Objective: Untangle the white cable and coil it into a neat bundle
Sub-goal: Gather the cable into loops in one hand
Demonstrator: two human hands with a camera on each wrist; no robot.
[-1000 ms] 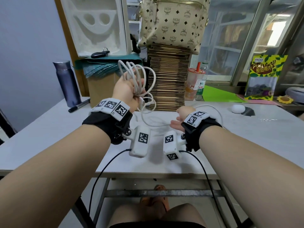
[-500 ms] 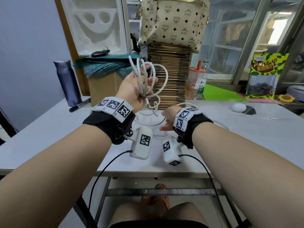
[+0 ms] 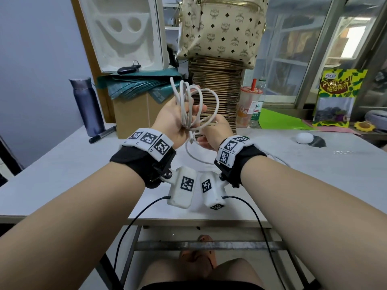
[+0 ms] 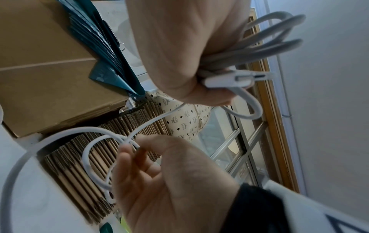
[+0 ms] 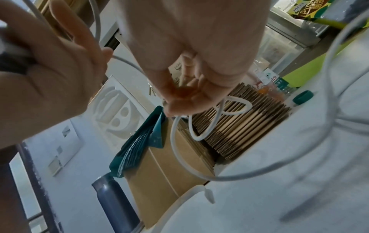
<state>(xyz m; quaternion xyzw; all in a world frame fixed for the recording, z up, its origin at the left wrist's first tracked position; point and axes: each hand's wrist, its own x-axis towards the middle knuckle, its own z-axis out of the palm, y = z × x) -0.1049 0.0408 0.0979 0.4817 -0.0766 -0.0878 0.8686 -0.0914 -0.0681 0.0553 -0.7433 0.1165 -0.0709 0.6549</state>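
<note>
A grey-white table (image 3: pixel 62 164) stands before a window, with a stack of flat cardboard (image 3: pixel 217 97) at its back edge and a patterned bag (image 3: pixel 222 28) on top of the stack. Above the table the left hand (image 3: pixel 173 120) is raised and clenched round a bunch of loops of the white cable (image 3: pixel 194 101); the loops rise above the fingers, and in the left wrist view a white plug (image 4: pixel 229 78) sticks out of the fist. Just beside it, to the right and slightly lower, the right hand (image 3: pixel 213 132) pinches a strand of the same cable between thumb and fingertips (image 4: pixel 127 151). From the two hands a slack length hangs down in a curve to the tabletop and trails off behind the right wrist.
</note>
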